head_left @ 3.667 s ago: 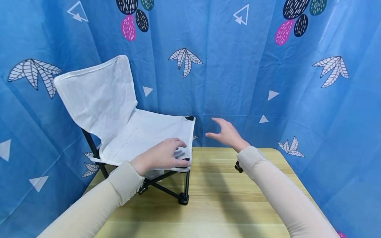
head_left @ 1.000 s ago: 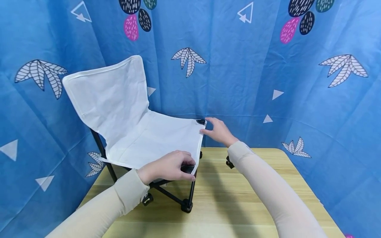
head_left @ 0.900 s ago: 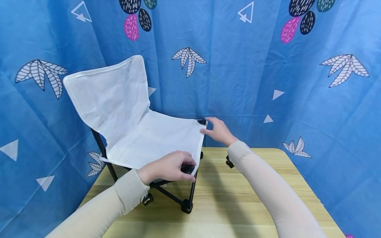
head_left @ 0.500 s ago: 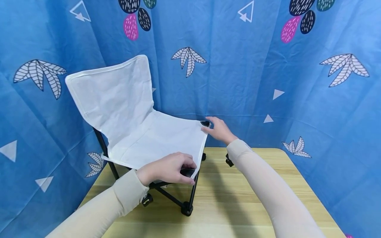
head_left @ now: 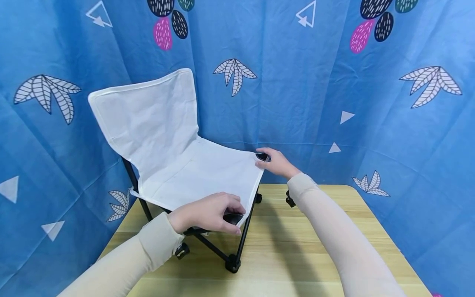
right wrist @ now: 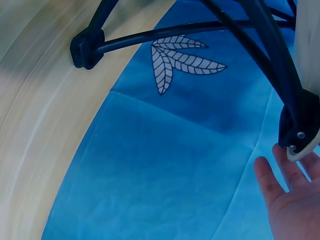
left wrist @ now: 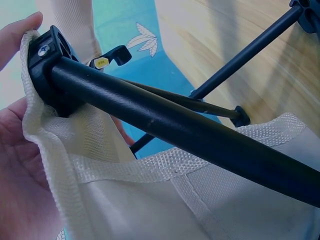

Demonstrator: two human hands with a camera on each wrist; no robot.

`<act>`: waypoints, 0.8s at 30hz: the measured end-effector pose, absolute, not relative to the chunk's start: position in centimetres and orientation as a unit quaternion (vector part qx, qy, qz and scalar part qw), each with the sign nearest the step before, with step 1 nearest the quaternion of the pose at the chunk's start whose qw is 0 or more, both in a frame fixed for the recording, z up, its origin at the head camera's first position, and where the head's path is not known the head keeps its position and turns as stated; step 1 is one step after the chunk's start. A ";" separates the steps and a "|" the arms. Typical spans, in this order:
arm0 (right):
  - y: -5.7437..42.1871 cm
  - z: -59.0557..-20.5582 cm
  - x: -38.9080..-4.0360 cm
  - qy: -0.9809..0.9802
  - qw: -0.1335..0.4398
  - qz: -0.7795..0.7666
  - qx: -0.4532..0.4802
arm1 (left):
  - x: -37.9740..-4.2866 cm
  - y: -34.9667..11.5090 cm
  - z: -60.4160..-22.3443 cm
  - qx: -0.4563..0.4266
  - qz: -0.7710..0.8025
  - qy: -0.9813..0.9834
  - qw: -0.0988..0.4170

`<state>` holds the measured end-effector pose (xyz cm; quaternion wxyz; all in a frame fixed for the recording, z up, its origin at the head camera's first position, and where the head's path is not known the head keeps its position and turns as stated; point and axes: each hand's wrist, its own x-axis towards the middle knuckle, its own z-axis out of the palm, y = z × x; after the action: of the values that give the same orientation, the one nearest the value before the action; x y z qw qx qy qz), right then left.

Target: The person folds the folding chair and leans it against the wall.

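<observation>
A small folding chair (head_left: 156, 115) with white fabric and a black tube frame stands at the left of the table. My left hand (head_left: 209, 212) grips the seat's near front corner, thumb along the front edge and fingers over the black corner patch (head_left: 233, 218). From below, the left wrist view shows a black plastic joint (left wrist: 50, 67) and a frame tube inside that corner. At the far front corner my right hand (head_left: 278, 163) holds the seat between thumb and forefinger. Its other fingers (right wrist: 270, 182) are spread, fingertips beside the corner joint (right wrist: 298, 125).
The wooden table (head_left: 315, 247) has a rounded far right corner. A blue patterned curtain (head_left: 289, 103) hangs behind it and along both sides, close behind the chair back. Small black devices sit under both wrists, one beneath the right sleeve (head_left: 290, 199).
Both hands first stood apart from or over the seat front, then came onto its corners. Since then the chair has shifted right and turned slightly, its far front corner moving right into the right hand.
</observation>
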<state>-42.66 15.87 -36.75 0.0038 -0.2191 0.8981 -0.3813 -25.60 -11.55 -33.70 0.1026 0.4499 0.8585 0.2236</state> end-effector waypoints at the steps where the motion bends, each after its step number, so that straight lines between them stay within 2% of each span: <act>1: 16.0 -36.7 -42.6 0.897 0.007 -0.383 -0.218 | -25.6 -11.6 -33.7 0.451 0.224 0.858 0.103; 24: 18.8 -36.3 -41.7 0.918 -0.011 -0.300 -0.259 | -25.5 -11.6 -34.2 0.446 0.271 0.841 0.139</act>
<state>-41.67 18.80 -36.25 -0.0109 -0.2592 0.9179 -0.3004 -25.52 -11.60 -34.22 0.1390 0.4465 0.8414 0.2708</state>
